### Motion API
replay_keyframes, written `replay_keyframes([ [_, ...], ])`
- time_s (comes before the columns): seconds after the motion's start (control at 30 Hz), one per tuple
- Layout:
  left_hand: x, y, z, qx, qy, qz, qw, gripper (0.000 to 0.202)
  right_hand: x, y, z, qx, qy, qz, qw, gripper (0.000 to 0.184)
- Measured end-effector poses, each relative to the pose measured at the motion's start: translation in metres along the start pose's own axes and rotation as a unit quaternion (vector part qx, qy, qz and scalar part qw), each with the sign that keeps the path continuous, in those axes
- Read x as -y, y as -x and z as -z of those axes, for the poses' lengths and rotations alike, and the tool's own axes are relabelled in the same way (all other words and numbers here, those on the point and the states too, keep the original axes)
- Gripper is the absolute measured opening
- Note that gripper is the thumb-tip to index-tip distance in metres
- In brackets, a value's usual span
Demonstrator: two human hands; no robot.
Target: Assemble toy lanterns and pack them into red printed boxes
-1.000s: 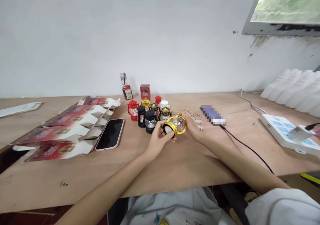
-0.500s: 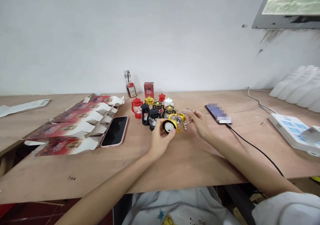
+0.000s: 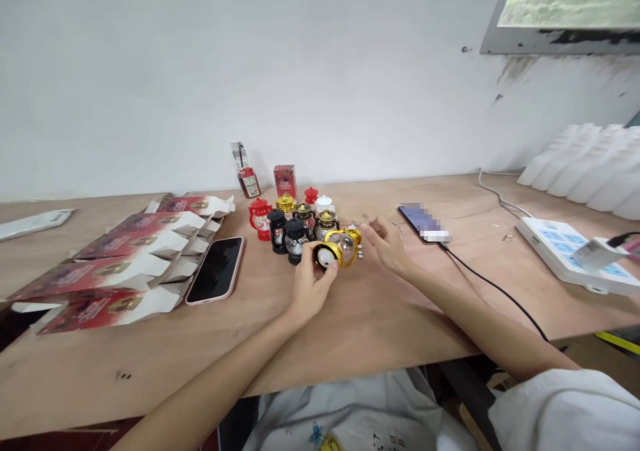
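My left hand (image 3: 307,284) grips a small gold toy lantern (image 3: 336,249) lying on its side, its round base turned toward me. My right hand (image 3: 387,245) sits just right of the lantern's top, fingers curled around thin wire pieces that are too small to name. Behind the lantern stands a cluster of several little lanterns (image 3: 295,221) in red, black, gold and white. All of this is over a wooden table (image 3: 350,331).
Several flattened red-and-white boxes (image 3: 125,264) lie at the left beside a pink-cased phone (image 3: 216,269). A small red box (image 3: 285,181) and a bottle (image 3: 244,171) stand at the back. A second phone (image 3: 423,223) with a black cable and a white power strip (image 3: 575,257) lie right.
My right hand has moved in from the wire pieces on the table to the lantern's top. The left hand keeps its hold, and the view has shifted slightly.
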State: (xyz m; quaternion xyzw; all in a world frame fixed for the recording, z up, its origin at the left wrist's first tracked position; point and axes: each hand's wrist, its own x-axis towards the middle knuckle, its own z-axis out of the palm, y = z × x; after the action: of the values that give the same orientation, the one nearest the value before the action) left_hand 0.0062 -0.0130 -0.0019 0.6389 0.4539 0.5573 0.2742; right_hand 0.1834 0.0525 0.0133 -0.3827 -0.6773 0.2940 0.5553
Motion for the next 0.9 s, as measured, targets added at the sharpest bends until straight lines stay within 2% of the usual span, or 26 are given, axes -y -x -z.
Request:
replay_keyframes([
  [0.07, -0.001, 0.000, 0.000, 0.000, -0.019, -0.006, 1.000, 0.027, 0.000, 0.001, 0.000, 0.008, 0.043, 0.016, 0.999, 0.040],
  [0.17, -0.002, 0.001, -0.001, 0.003, -0.029, -0.002, 1.000, 0.029, -0.001, -0.002, 0.000, -0.025, 0.048, 0.003, 0.999, 0.045],
  [0.27, -0.001, 0.002, -0.002, 0.007, -0.039, -0.011, 0.999, 0.033, -0.004, -0.010, 0.003, -0.037, -0.069, -0.081, 0.994, 0.048],
  [0.33, 0.000, 0.003, -0.002, 0.005, -0.055, -0.025, 0.998, 0.034, -0.006, -0.015, 0.005, 0.003, -0.141, -0.145, 0.979, 0.048],
  [0.4, 0.001, 0.004, -0.001, 0.007, -0.070, -0.034, 0.997, 0.033, -0.007, -0.016, 0.006, 0.041, -0.144, -0.172, 0.974, 0.046],
  [0.47, 0.001, 0.003, 0.000, 0.015, -0.086, -0.028, 0.996, 0.031, -0.006, -0.013, 0.005, 0.027, -0.066, -0.127, 0.989, 0.044],
  [0.53, 0.000, 0.003, 0.000, 0.025, -0.111, -0.007, 0.994, 0.030, -0.005, -0.006, 0.002, -0.019, 0.063, -0.017, 0.998, 0.041],
  [0.63, -0.003, 0.003, -0.001, 0.054, -0.150, 0.013, 0.987, 0.030, -0.004, 0.004, -0.001, -0.027, 0.213, 0.150, 0.965, 0.035],
  [0.7, -0.005, 0.004, -0.001, 0.067, -0.160, 0.013, 0.985, 0.031, -0.004, 0.006, 0.000, -0.015, 0.237, 0.192, 0.952, 0.032],
  [0.73, -0.005, 0.005, -0.001, 0.069, -0.160, 0.012, 0.985, 0.032, -0.004, 0.004, 0.002, -0.028, 0.229, 0.182, 0.956, 0.032],
  [0.8, -0.005, 0.006, -0.001, 0.065, -0.152, -0.001, 0.986, 0.035, -0.005, -0.003, 0.007, -0.073, 0.165, 0.111, 0.977, 0.031],
  [0.87, -0.002, 0.007, -0.001, 0.059, -0.131, -0.038, 0.989, 0.038, -0.007, -0.011, 0.011, -0.080, 0.023, -0.017, 0.996, 0.030],
  [0.9, 0.000, 0.007, -0.001, 0.058, -0.116, -0.061, 0.990, 0.039, -0.009, -0.015, 0.012, -0.058, -0.065, -0.088, 0.992, 0.028],
])
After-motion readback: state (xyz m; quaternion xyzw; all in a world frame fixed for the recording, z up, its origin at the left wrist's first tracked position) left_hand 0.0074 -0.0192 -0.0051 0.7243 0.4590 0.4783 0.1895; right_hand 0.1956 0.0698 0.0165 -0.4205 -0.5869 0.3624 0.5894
